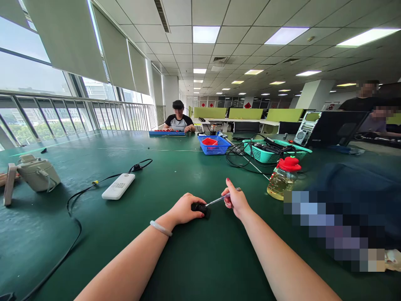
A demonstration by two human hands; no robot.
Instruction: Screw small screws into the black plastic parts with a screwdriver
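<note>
My left hand (188,209) is closed around a small black object (200,208) on the green tabletop (200,259); its kind I cannot make out, since my fingers cover part of it. A pale bangle (161,228) circles that wrist. In my right hand (235,202) is a thin screwdriver (217,199) with a metal shaft, gripped by the handle with the thumb raised. The shaft slopes down to the left, and its tip meets the black object beside my left thumb.
Left of my hands lie a white power bank (119,186) and a black cable (79,225). To the right stands a red-lidded bottle (283,179). Beyond are a teal basket (266,155) of cables and a blue basket (219,149). A person (179,121) sits at the far end.
</note>
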